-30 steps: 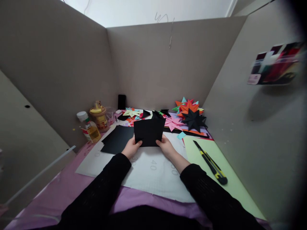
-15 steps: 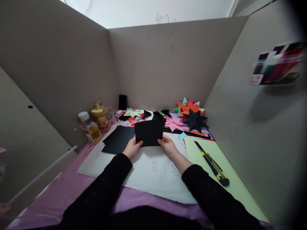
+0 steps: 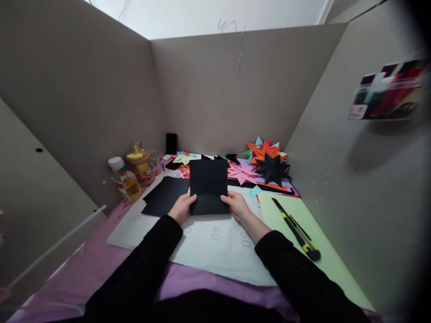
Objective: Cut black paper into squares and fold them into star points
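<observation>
A black paper sheet (image 3: 209,186) is raised above the white marked mat (image 3: 218,251), its broad face toward me. My left hand (image 3: 182,207) pinches its left edge, thumb on the front. On the opposite edge, my right hand (image 3: 236,205) grips it the same way. A faint horizontal line crosses the sheet's lower part. More black sheets (image 3: 164,195) lie overlapping on the mat, just left of the held one. The fingers behind the paper are hidden.
A yellow-and-black cutter (image 3: 298,231) lies on light green paper (image 3: 332,264) at right. Folded paper stars, one black (image 3: 273,169) and one pink (image 3: 243,172), sit at the back. A bottle (image 3: 126,179) and a yellow-lidded jar (image 3: 140,166) stand back left.
The held black sheet has turned more upright and squared to me; it now looks taller and narrower. My hands have come slightly closer together, both still gripping its sides.
</observation>
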Tool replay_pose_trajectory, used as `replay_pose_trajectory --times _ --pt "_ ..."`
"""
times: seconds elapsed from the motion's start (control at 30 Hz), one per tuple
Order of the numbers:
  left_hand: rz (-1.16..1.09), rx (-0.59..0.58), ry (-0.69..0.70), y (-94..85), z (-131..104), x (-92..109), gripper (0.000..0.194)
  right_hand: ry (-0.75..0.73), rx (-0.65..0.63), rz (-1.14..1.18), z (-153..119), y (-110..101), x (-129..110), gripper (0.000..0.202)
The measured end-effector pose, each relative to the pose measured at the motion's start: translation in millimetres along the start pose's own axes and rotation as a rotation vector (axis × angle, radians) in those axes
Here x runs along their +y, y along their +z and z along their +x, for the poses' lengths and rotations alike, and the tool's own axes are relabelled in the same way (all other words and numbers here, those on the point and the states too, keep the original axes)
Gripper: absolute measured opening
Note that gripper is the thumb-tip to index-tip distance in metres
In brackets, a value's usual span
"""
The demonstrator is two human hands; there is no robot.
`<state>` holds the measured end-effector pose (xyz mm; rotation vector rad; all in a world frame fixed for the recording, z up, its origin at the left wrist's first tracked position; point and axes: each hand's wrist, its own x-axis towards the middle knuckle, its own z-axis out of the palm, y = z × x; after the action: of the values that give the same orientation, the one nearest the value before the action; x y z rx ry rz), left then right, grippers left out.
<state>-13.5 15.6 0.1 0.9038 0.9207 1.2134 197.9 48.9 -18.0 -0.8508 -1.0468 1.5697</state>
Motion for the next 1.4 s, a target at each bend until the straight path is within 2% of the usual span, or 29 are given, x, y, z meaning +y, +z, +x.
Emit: replay_pose_trajectory --times 0.57,0.87,1.03,1.23,1.4 --pt "0.004 0.020 -0.031 1.0 0.9 -1.4 0.030 0.058 0.024 0.005 -2.9 3.0 -4.2 0.026" --pt "0.057 0.012 0.011 1.0 2.0 -5.6 0.034 0.102 -0.025 0.050 -5.0 5.3 -6.8 0.032" --pt "0.110 -0.013 0.015 -1.2 2.8 -9.2 0.034 0.152 -0.012 0.044 -5.3 5.3 -6.5 0.029" --pt "0.142 -0.034 0.011 0.0 1.2 -6.7 0.033 0.132 0.040 0.027 -3.7 5.0 -5.6 0.027" --pt "0.137 -0.041 0.018 -1.5 1.3 -6.1 0.029 0.106 0.028 0.021 -6.5 8.0 -9.1 0.028"
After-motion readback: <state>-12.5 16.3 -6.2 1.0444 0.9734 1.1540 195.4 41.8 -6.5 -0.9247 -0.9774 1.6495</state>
